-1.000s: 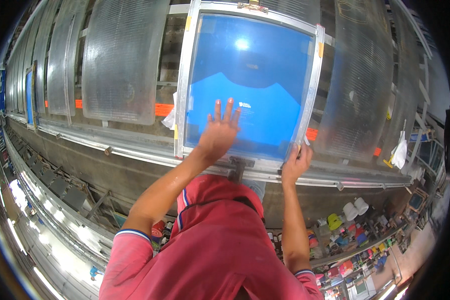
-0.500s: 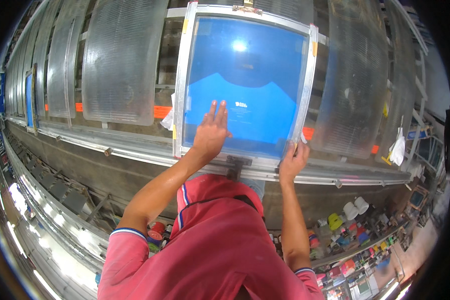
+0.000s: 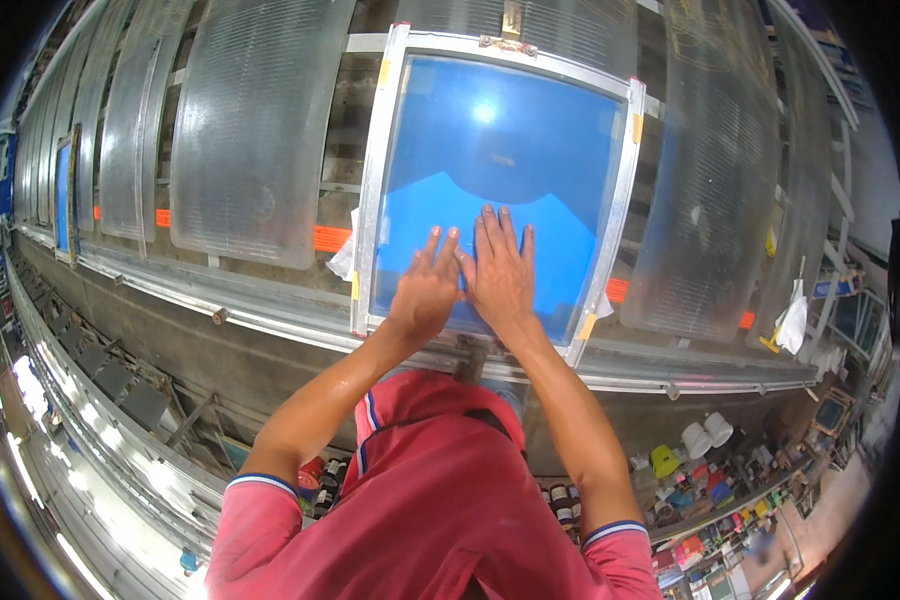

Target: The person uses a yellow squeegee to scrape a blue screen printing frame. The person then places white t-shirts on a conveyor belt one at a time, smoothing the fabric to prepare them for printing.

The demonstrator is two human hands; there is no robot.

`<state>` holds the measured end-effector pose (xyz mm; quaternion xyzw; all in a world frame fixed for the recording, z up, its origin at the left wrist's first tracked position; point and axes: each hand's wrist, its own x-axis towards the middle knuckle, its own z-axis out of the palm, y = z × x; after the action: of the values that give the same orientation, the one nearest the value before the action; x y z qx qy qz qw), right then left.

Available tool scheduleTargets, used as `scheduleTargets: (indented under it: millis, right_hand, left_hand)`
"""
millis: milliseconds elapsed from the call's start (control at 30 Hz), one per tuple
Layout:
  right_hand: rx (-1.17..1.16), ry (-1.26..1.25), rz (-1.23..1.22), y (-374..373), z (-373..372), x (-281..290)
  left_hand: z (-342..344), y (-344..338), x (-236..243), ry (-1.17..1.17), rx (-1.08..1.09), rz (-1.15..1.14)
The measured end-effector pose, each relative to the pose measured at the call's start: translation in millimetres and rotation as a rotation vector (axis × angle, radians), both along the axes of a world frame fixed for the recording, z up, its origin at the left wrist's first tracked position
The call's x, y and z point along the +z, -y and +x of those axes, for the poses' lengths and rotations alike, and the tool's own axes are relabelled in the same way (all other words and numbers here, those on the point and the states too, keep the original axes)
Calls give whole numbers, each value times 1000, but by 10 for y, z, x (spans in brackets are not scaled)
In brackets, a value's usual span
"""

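Note:
In front of me lies a printing screen with blue mesh (image 3: 495, 130) inside a pale metal frame (image 3: 613, 200). A lighter blue garment piece (image 3: 420, 215) with a curved neckline shows through the mesh. My left hand (image 3: 425, 293) is on the lower left of the mesh, two fingers stretched forward and the others partly hidden. Beside it my right hand (image 3: 500, 272) rests with its fingers extended and slightly spread, covering the small white print. Neither hand grips anything.
Translucent ribbed panels (image 3: 245, 140) stand left of the frame, with another panel (image 3: 715, 180) at right. A metal rail (image 3: 650, 372) runs along the near edge. White cloth (image 3: 793, 318) hangs at far right. White tubs (image 3: 708, 432) and a yellow-green container (image 3: 664, 460) stand below.
My right hand has left the frame's lower right corner and now lies on the mesh beside my left hand. The left hand stays nearly in place. The white print is now covered.

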<state>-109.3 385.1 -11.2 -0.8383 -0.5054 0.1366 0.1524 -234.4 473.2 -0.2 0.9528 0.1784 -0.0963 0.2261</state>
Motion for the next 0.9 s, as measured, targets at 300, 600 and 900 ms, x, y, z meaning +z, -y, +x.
scheduleTargets:
  millis: [300, 600, 900]
  right_hand:
    - [-261, -331, 174, 132, 363, 224]
    - [-720, 70, -1, 1173, 550, -34]
    - [-812, -222, 299, 1248, 727, 249]
  left_hand:
    - [-199, -245, 91, 315, 284, -255]
    - [-863, -353, 30, 389, 781, 50]
    - [-524, -100, -7, 448, 815, 43]
